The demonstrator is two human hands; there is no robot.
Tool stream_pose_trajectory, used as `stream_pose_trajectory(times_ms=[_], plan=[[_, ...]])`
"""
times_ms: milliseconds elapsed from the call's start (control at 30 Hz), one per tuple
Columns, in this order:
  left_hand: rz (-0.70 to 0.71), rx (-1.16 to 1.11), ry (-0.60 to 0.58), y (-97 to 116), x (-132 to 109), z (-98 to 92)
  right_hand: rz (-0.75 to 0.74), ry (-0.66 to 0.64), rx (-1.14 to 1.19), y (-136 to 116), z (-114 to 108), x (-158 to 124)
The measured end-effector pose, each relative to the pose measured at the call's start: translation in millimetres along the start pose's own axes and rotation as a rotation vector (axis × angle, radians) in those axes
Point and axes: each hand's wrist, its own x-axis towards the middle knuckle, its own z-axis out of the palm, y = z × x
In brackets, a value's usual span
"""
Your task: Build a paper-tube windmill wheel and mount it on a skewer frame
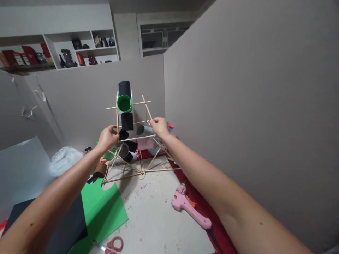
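A model built of thin wooden sticks point(137, 165) stands on a white board, with paper cups fixed around it: a green cup point(124, 103), black cups point(127, 121) and a grey one point(143, 130). My left hand point(107, 138) is closed on a stick at the frame's left side, beside a small black cup. My right hand point(160, 126) pinches an upright stick on the right side, next to the grey cup.
A pink glue gun point(189, 207) lies on the white board point(153, 218) at the right. Green paper point(103, 208) and black paper point(66, 225) lie at the left, red-handled scissors point(112, 244) near the front. A white plastic bag point(63, 160) sits left; grey partitions surround.
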Motion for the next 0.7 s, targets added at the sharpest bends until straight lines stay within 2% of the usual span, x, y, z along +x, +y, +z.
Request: stream_pose_trajectory(times_ms=[233, 467, 700], plan=[[-0.009, 0.017, 0.008, 1, -3, 0.9, 0.027, -0.089, -0.101, -6, -8, -9], [-0.02, 0.04, 0.02, -2, -1, 0.2, 0.019, -0.119, -0.182, -14, -12, -13], [-0.034, 0.077, 0.013, -6, 0, 0.5, 0.082, -0.132, -0.238, -21, -11, -11]])
